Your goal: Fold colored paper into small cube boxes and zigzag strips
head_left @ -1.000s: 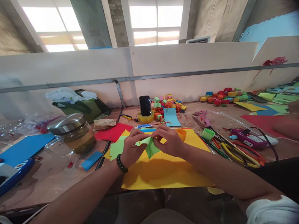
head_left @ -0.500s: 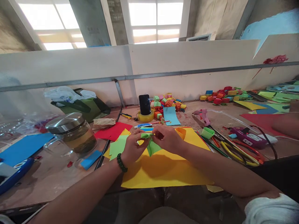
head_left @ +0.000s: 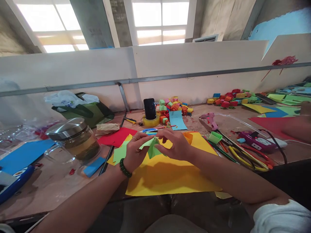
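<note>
A folded piece of light green paper (head_left: pixel 153 150) is between my two hands, above a yellow sheet (head_left: pixel 167 176). My left hand (head_left: pixel 137 149), with a dark bead bracelet and a ring, is closed on the paper's left part, thumb below and fingers above. At its right edge, my right hand (head_left: pixel 176 144) has curled fingers, with the thumb and index fingertips on the paper. Part of the fold is hidden behind the fingers. Light green sheets (head_left: pixel 119 152) lie left of my left hand, and a curled orange paper strip (head_left: pixel 189 137) lies behind my right hand.
A glass jug (head_left: pixel 76 139) with a metal lid stands left. A phone (head_left: pixel 150 109) leans on a tape roll (head_left: pixel 150 121), beside heaped paper cubes (head_left: pixel 173 106). Right are a pink glue gun (head_left: pixel 212 121), a purple power strip (head_left: pixel 256 141) and another person's arm (head_left: pixel 297 130).
The green paper has been turned and opened out, so a wider flap shows. My right thumb and index finger have spread farther apart, and my left fingers lie flatter over the paper.
</note>
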The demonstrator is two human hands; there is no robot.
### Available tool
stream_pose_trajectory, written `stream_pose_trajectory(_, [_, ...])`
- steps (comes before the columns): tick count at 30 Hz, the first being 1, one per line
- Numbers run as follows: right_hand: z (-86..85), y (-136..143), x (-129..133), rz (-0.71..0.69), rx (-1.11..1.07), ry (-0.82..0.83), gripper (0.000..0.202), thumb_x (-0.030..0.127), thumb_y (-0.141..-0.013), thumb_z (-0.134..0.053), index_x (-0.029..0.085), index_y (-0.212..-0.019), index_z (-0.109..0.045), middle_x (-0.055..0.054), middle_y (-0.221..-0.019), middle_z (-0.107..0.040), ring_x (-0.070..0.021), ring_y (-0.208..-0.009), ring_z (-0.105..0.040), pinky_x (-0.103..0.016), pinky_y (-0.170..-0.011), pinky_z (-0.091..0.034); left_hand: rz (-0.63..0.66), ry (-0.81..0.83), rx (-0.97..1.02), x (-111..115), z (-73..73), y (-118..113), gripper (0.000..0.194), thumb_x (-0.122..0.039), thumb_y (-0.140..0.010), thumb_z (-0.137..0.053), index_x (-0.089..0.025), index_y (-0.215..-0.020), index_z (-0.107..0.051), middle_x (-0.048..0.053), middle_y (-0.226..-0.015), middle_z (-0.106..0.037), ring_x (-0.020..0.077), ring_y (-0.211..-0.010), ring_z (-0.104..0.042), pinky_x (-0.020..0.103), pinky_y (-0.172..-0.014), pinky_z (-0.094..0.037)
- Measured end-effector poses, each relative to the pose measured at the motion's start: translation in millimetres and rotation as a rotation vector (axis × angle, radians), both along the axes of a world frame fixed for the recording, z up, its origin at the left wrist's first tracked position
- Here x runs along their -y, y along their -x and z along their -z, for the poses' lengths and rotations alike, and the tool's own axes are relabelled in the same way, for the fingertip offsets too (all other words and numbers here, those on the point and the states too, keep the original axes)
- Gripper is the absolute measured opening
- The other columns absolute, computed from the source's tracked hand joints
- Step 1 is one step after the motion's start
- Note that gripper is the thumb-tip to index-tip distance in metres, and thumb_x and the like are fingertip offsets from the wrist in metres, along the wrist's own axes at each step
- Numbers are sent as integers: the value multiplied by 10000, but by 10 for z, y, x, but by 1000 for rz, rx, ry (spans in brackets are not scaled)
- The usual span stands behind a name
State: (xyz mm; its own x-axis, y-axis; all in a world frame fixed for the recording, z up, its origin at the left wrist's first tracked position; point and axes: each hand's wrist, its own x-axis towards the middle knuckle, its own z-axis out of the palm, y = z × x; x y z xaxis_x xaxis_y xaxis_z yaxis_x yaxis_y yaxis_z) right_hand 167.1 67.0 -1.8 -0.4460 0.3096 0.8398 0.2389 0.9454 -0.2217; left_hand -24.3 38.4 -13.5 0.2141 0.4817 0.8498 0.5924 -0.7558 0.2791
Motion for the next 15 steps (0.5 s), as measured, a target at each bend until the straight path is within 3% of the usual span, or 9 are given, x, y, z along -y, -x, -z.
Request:
stream_pose_trajectory(5, [-97,-62,-44,-217,-60,263,197,311,-866,-587,187,-1019,-592,-65,-960,-608,-102,-712,-626,-247,-677,-563,3,-69,-2,28,-23,41,174,-220,-850,-588,-218,-978,-705,57,-912,-681,157,-817,-649,268,-749,-541])
stream_pose_trajectory(8, [-71,-33,-116,-277,-80,398,269,427,-854,-604,170,-924,-639,-56,-874,-628,-106,-689,-625,-256,-682,-573,60,-57,-5,28,-19,6,168,-211,-846,-591,-217,-971,-703,53,-897,-679,151,-794,-643,264,-727,-541])
stream_pose_trajectory(15, [41,24,-251,-234,-67,355,328,479,-838,-609,176,-725,-670,-35,-671,-644,-134,-653,-578,-279,-633,-521,46,52,67,28,-2,-64,147,-270,-856,-588,-208,-867,-721,44,-803,-674,141,-742,-624,237,-644,-523])
